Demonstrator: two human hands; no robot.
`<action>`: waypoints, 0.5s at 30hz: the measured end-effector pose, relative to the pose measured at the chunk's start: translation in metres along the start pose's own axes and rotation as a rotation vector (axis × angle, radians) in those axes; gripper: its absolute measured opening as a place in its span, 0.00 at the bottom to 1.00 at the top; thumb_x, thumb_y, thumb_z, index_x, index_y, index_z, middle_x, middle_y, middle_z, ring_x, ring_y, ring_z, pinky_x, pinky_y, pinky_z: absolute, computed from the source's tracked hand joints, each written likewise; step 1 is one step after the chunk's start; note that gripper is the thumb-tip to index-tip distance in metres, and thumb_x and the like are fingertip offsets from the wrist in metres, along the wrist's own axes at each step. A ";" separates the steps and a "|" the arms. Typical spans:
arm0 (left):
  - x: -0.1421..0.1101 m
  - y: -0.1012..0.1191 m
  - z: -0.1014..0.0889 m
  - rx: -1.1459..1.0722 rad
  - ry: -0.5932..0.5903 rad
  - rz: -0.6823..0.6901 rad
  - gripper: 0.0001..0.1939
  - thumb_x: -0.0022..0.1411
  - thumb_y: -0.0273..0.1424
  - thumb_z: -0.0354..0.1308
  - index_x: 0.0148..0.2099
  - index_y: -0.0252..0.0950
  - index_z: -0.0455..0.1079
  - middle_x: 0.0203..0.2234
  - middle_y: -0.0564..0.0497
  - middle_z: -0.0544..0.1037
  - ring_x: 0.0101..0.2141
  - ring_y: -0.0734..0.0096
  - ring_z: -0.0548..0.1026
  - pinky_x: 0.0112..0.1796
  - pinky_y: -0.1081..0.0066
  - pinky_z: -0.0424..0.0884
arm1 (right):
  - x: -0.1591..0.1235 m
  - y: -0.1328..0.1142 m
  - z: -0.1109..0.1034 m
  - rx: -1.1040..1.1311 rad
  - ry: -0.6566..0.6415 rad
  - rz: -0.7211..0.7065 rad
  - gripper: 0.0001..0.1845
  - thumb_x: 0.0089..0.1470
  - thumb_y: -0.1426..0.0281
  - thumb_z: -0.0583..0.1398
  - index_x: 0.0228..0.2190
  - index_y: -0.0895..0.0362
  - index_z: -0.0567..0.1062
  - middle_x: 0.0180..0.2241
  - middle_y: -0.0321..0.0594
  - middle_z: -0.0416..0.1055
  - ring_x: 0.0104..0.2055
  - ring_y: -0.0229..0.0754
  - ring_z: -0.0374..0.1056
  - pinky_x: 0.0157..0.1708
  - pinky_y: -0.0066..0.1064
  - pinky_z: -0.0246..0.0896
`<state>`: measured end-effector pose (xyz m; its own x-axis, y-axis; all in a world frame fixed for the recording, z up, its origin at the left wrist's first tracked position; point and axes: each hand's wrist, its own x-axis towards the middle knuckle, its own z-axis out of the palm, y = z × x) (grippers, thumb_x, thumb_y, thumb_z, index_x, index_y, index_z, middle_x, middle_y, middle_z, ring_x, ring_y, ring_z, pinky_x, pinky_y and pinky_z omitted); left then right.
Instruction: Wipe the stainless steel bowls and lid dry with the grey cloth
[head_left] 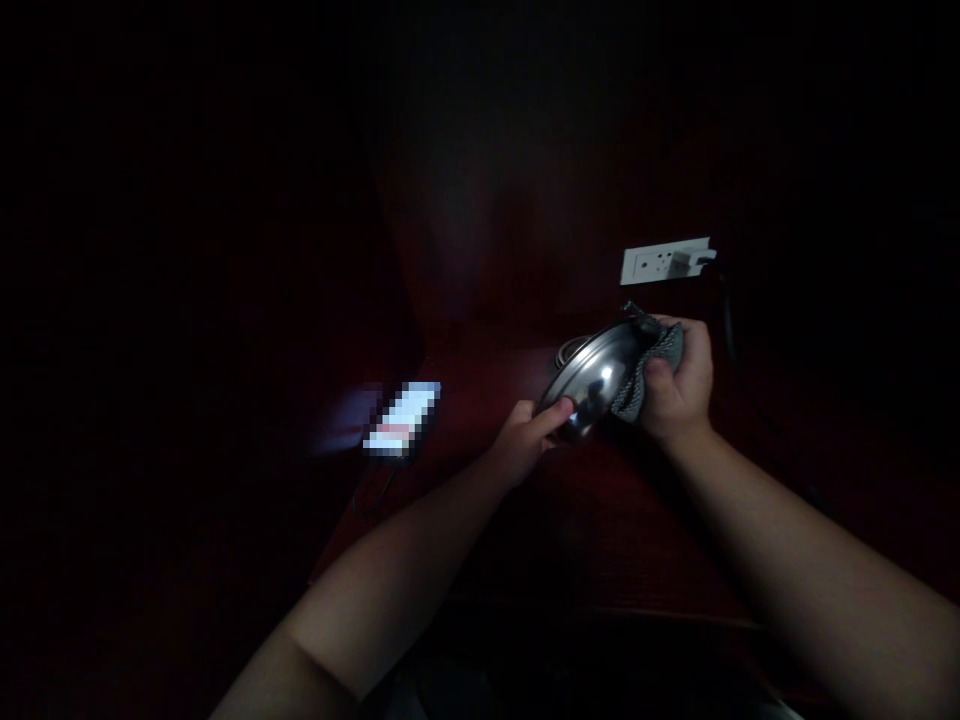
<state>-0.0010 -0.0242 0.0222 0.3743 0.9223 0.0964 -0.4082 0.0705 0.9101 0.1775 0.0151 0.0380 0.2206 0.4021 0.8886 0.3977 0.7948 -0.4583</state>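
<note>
A shiny metal bowl (600,385) is held tilted in the air, its rounded outside towards me. My left hand (529,432) grips its lower left rim, the thumb lying on the outer wall. At the upper right edge, my right hand (684,385) is closed on a grey cloth (637,388), which is folded over the rim and pressed against the bowl. The fingers of both hands are partly hidden behind the bowl and cloth. Behind the bowl, the curved rim of another round metal piece (571,350) partly shows.
A lit phone (403,420) with a blurred-out screen leans at the left of the dark red table (472,400), a thin cable beside it. On the back wall is a white power socket (660,262) with a plug and a dark cord (727,310). Most surroundings are very dark.
</note>
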 end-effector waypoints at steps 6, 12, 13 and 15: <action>-0.001 -0.005 0.001 0.039 -0.001 0.073 0.26 0.48 0.50 0.63 0.35 0.29 0.74 0.25 0.46 0.77 0.31 0.65 0.76 0.39 0.63 0.69 | -0.002 0.007 0.003 0.067 -0.007 0.058 0.28 0.51 0.47 0.53 0.45 0.55 0.66 0.45 0.46 0.69 0.47 0.50 0.67 0.46 0.46 0.61; 0.002 -0.010 -0.007 0.158 0.006 0.115 0.29 0.49 0.54 0.59 0.32 0.28 0.75 0.25 0.46 0.77 0.29 0.68 0.75 0.38 0.66 0.67 | -0.001 0.009 0.007 0.193 -0.008 0.085 0.29 0.51 0.47 0.54 0.46 0.55 0.64 0.48 0.49 0.68 0.49 0.50 0.66 0.49 0.45 0.59; 0.003 -0.011 -0.007 0.154 0.002 0.119 0.29 0.49 0.54 0.59 0.32 0.29 0.75 0.25 0.46 0.77 0.29 0.68 0.75 0.38 0.66 0.67 | -0.001 0.009 0.008 0.205 -0.006 0.090 0.29 0.51 0.47 0.54 0.46 0.56 0.63 0.49 0.50 0.68 0.50 0.50 0.66 0.49 0.45 0.58; 0.003 -0.011 -0.007 0.139 -0.005 0.127 0.29 0.49 0.54 0.59 0.31 0.29 0.75 0.25 0.46 0.77 0.29 0.68 0.75 0.38 0.67 0.67 | -0.002 0.009 0.008 0.214 -0.008 0.106 0.30 0.51 0.47 0.54 0.47 0.56 0.63 0.49 0.51 0.68 0.50 0.50 0.65 0.49 0.45 0.58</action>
<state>-0.0007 -0.0197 0.0098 0.3314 0.9184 0.2162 -0.3336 -0.1003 0.9374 0.1735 0.0253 0.0325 0.2434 0.4917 0.8360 0.1750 0.8255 -0.5365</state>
